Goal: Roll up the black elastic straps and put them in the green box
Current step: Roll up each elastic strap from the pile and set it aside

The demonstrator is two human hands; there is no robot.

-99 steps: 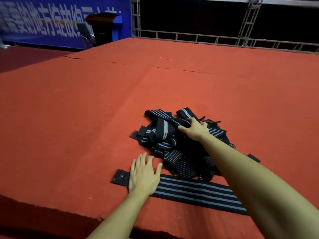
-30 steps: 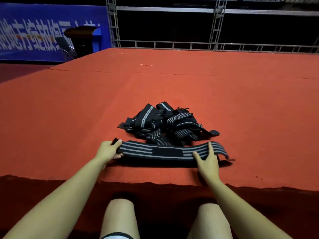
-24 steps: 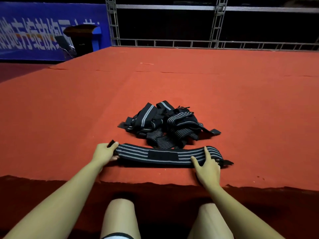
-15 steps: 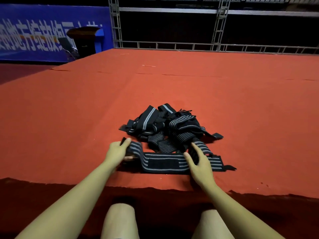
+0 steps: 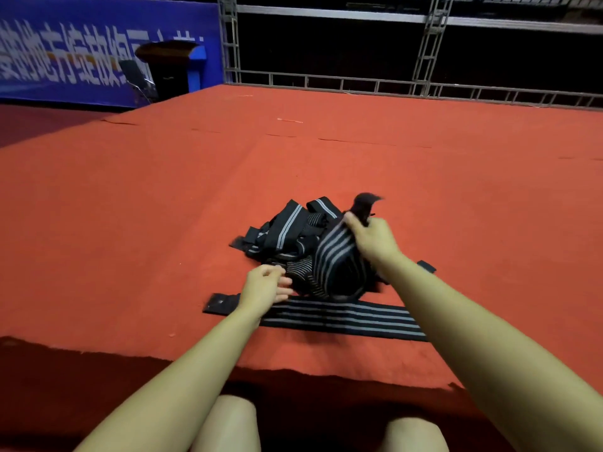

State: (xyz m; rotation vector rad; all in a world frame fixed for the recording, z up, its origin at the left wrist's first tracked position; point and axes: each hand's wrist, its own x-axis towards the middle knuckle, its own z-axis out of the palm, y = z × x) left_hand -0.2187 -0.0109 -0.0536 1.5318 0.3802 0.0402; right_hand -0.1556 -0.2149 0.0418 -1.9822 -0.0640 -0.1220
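Note:
A heap of black elastic straps with grey stripes (image 5: pixel 287 230) lies on the red carpet. One strap (image 5: pixel 342 318) lies flat and stretched out in front of the heap. My right hand (image 5: pixel 372 239) grips a striped strap (image 5: pixel 332 256) and holds it raised above the heap's right side, its end blurred above my fingers. My left hand (image 5: pixel 266 287) hovers over the left part of the flat strap at the heap's near edge, fingers loosely curled, holding nothing that I can see. No green box is in view.
The red carpeted platform (image 5: pixel 163 223) stretches far ahead; its near edge (image 5: pixel 293 373) runs just in front of my knees (image 5: pixel 228 422). A metal truss railing (image 5: pixel 359 83) lines the far side. A blue banner (image 5: pixel 81 57) and a dark lectern (image 5: pixel 169 66) stand at the back left.
My right hand left the near strap, reached up to the heap and lifted a striped strap. My left hand let go of the near strap's end. That strap now lies stretched flat.

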